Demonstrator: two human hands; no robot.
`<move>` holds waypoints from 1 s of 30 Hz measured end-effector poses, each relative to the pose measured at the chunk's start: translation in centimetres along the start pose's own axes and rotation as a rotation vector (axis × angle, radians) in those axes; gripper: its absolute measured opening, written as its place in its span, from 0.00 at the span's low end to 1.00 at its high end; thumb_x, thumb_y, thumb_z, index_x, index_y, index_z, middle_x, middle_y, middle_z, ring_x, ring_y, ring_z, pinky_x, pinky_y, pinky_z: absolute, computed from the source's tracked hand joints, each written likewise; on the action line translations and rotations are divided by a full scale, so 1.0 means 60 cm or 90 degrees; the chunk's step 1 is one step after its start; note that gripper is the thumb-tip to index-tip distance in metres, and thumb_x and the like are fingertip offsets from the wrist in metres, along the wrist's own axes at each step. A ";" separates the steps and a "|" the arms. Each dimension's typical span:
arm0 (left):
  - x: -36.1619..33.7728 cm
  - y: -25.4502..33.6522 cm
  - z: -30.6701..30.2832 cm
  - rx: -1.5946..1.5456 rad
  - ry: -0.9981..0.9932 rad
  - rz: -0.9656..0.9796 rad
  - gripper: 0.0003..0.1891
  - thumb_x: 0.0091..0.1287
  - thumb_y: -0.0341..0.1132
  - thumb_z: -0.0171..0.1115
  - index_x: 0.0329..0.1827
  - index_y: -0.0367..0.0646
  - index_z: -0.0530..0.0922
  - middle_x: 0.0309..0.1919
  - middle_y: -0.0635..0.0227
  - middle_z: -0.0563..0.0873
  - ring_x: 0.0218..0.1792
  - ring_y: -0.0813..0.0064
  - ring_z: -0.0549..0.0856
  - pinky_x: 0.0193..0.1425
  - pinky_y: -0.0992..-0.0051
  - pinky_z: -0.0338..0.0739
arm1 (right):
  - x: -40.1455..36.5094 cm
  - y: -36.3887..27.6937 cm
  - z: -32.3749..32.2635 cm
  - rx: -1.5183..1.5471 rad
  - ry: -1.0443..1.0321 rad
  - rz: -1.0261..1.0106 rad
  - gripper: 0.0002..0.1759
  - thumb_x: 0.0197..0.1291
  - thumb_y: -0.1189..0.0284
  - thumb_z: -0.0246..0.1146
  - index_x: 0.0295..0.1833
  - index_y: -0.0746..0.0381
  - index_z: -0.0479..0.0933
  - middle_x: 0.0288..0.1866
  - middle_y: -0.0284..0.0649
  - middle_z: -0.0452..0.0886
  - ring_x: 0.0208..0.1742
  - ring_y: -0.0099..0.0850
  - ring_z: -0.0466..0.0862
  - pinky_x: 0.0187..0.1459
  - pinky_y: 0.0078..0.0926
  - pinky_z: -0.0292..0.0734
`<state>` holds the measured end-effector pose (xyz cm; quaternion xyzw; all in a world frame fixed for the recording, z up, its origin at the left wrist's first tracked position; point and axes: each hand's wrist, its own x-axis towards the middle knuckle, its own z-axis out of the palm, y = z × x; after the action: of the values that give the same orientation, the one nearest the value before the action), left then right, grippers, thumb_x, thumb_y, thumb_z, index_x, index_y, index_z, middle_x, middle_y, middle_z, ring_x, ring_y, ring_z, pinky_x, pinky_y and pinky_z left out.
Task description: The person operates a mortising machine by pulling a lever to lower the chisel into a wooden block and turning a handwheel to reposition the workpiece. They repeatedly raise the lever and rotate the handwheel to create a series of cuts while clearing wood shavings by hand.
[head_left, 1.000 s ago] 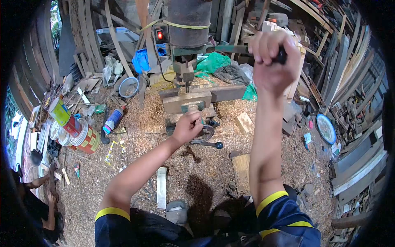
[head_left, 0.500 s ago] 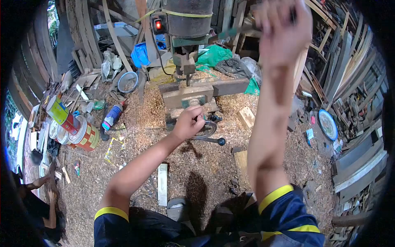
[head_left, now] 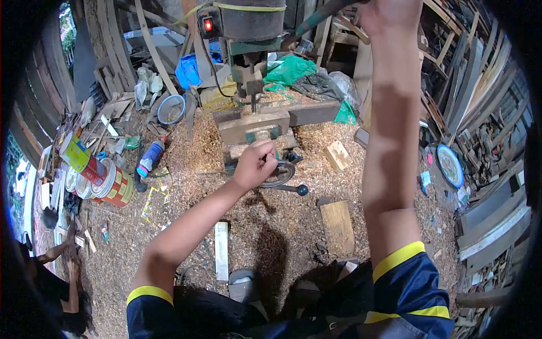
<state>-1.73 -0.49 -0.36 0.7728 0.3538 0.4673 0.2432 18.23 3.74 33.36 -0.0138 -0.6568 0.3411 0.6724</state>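
Observation:
My left hand [head_left: 255, 165] is closed at the upper left of a metal handwheel [head_left: 278, 175], below the machine's clamp; the curled fingers hide exactly what they grip. The wheel's crank ends in a dark ball knob [head_left: 302, 190]. My right hand [head_left: 389, 16] is raised at the top edge, partly cut off, around the end of the drill press's green lever [head_left: 319, 18]. Above the wheel, a wooden block [head_left: 254, 129] sits clamped beneath the bit [head_left: 253, 103] of the drill press [head_left: 251, 22]. A red switch [head_left: 208, 24] glows on the press.
Shavings cover the ground. A loose wood block [head_left: 338, 156] and a flat board [head_left: 337, 227] lie right of the wheel. Buckets [head_left: 117, 189] and a bottle [head_left: 151, 157] stand left. Another person [head_left: 53, 282] is at lower left. Stacked timber [head_left: 480, 85] lines the right.
My right hand has moved up, and the lever has swung upward with it. My left hand stays closed at the handwheel. The view has shifted slightly.

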 end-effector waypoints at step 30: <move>-0.007 -0.006 0.016 0.082 0.019 0.095 0.02 0.57 0.25 0.56 0.30 0.35 0.74 0.31 0.54 0.79 0.38 0.49 0.81 0.46 0.58 0.78 | -0.334 0.036 0.001 -0.102 0.039 -0.221 0.28 0.79 0.52 0.45 0.23 0.52 0.62 0.15 0.28 0.62 0.20 0.28 0.65 0.37 0.37 0.64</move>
<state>-1.14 -0.65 -1.24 0.8041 0.3280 0.4718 0.1524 19.16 -4.19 14.86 0.0364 -0.6537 0.1660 0.7375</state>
